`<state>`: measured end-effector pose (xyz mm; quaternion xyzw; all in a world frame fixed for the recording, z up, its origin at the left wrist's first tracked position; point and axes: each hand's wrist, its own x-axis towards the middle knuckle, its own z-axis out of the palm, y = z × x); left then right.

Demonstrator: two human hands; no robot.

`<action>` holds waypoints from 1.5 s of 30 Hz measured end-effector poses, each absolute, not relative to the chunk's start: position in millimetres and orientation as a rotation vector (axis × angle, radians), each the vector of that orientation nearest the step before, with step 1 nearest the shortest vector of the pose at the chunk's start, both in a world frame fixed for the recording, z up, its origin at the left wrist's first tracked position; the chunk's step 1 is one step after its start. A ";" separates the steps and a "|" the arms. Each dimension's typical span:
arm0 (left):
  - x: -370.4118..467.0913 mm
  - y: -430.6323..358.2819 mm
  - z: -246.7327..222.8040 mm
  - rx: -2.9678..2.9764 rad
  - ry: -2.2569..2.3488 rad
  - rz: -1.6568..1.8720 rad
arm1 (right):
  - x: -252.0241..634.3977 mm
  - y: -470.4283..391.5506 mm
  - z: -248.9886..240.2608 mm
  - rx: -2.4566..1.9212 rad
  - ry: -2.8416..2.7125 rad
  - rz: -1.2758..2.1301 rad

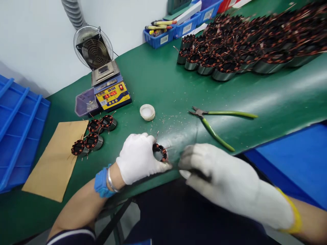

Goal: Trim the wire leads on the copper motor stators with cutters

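Observation:
A ring-shaped copper-wound part (163, 153) is held near the table's front edge by my left hand (140, 158), in a white glove with its fingers round the part's left side. Thin wires stick out from its top and right side. Just to the right, my right hand (206, 168), gloved and slightly blurred, has its fingers curled together; whatever may be between them is too blurred to name. Green-handled cutters (217, 122) lie spread open behind my right hand. A small round white container (147, 112) stands behind my left hand.
Four wound parts (94, 139) stand at the left by a cardboard sheet (56, 160). Behind them is a yellow-and-blue heated device (112, 95) with a fan. Many similar parts (227, 68) fill the back right. Blue bins (159, 39) stand at the back; wire scraps dot the green table (153, 78).

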<state>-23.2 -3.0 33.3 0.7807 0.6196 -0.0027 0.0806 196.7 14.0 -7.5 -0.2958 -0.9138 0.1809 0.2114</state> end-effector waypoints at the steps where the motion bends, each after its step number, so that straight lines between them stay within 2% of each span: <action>1: -22.8 -3.2 33.9 2.343 1.842 -0.012 | 199.2 20.6 -8.0 -0.883 -2.474 0.568; 3: -22.8 -3.3 35.3 2.360 1.832 -0.020 | 197.3 35.1 -11.7 -0.954 -2.410 0.579; 8: -24.3 -3.0 35.5 2.377 1.794 -0.017 | 175.4 55.8 -15.6 -0.719 -2.561 0.845; 12: -27.5 -2.7 34.4 2.400 1.758 -0.021 | 189.5 69.9 -1.7 -0.941 -2.477 1.070; 15: -32.1 -4.4 37.9 2.372 1.776 -0.015 | 213.0 79.9 5.0 -1.229 -2.252 1.102; 17: -33.7 -7.3 40.8 2.384 1.807 0.168 | 221.3 78.1 2.5 -1.324 -2.164 1.146; 19: -31.8 -11.2 41.0 2.439 1.777 0.440 | 218.7 68.5 -3.7 -1.313 -2.166 1.309; 21: -25.9 -15.0 36.4 2.477 1.717 0.569 | 207.4 56.1 -9.2 -1.270 -2.178 1.450; 26: -8.5 -17.9 12.1 2.410 1.751 0.397 | 178.2 41.4 -8.3 -1.209 -2.160 1.360; 31: -5.4 -14.5 3.0 2.229 1.810 0.553 | 169.9 42.1 -10.2 -1.192 -1.915 1.491; 37: -7.1 -12.0 3.3 2.119 1.762 0.568 | 162.5 29.2 -20.9 -1.237 -1.677 1.593; 39: -6.7 -12.1 3.3 2.115 1.759 0.573 | 165.1 24.0 -23.0 -1.275 -1.724 1.538; 41: -5.7 -12.1 4.0 2.109 1.765 0.558 | 171.8 22.2 -25.7 -1.274 -1.892 1.321; 45: -3.8 -10.8 5.5 2.143 1.766 0.530 | 188.4 32.6 -31.8 -0.851 -2.312 0.485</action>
